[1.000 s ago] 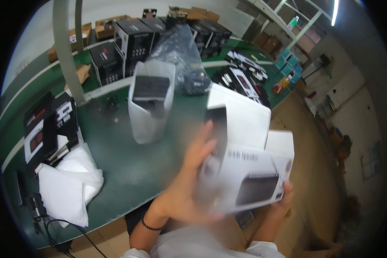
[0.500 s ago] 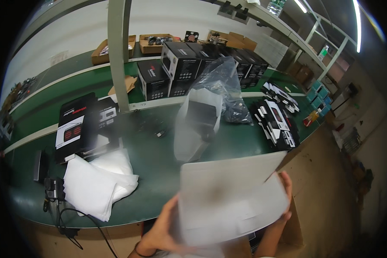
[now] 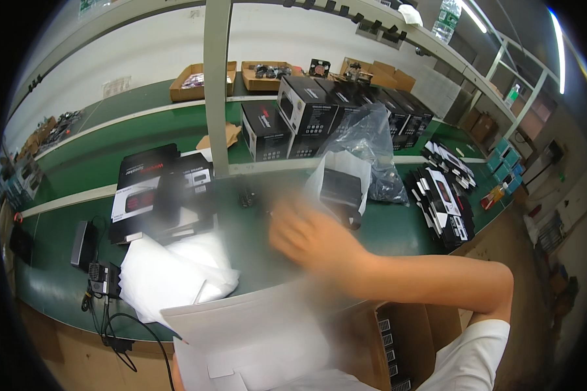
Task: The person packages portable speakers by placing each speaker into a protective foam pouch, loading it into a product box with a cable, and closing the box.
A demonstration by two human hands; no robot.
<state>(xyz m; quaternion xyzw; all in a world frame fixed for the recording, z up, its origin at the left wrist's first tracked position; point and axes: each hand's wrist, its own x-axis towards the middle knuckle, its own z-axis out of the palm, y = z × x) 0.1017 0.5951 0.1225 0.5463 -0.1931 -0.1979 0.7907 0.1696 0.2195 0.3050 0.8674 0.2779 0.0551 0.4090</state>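
An open box (image 3: 261, 332) with a white inside is tilted at the lower edge, its flap raised. Beside its left wall a sliver of my left hand (image 3: 177, 375) shows, holding the box; the fingers are hidden. My right hand (image 3: 303, 234) is stretched over the table, smeared by motion, so its fingers cannot be read. Nearest to it are a small dark cable (image 3: 246, 197) and a black boxy device (image 3: 341, 190) partly inside a white foam sleeve (image 3: 316, 179). Behind the sleeve a clear plastic bag (image 3: 378, 143) slumps on the table.
White foam sheets (image 3: 169, 270) and flat printed box blanks (image 3: 143, 189) lie left, near a black adapter (image 3: 104, 279) with cables. Several black boxes (image 3: 310, 104) stand on the shelf. More flattened boxes (image 3: 440, 202) lie right. Below is a brown carton (image 3: 359, 345) holding packed boxes.
My right hand has let go of the box and swung up and left over the table. The box has shifted left and lower, opening toward me. The whole view has shifted a little.
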